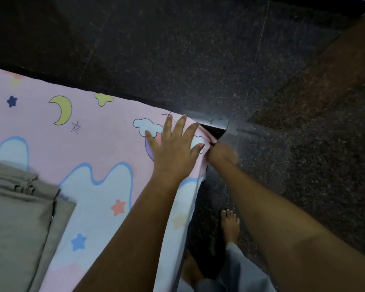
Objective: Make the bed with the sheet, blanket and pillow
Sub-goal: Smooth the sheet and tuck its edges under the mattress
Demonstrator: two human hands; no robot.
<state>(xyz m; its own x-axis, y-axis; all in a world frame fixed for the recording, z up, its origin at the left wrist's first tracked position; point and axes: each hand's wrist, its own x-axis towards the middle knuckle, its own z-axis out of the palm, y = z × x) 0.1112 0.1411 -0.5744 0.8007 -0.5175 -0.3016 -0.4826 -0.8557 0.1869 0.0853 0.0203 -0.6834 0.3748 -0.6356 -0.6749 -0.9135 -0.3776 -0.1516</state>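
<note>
Folded grey blanket (19, 218) lay nearest, on pink patterned sheet (89, 148). Left hand (173, 150) pressed flat near bed corner (214, 129), fingers spread. Right hand (221, 152), blurred, pinched sheet edge there. Dark floor (219, 49) beyond.

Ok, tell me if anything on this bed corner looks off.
The sheet does not cover the bed corner: dark bare surface shows there. The left hand lies flat on the sheet; the blurred right hand is at its edge.
</note>
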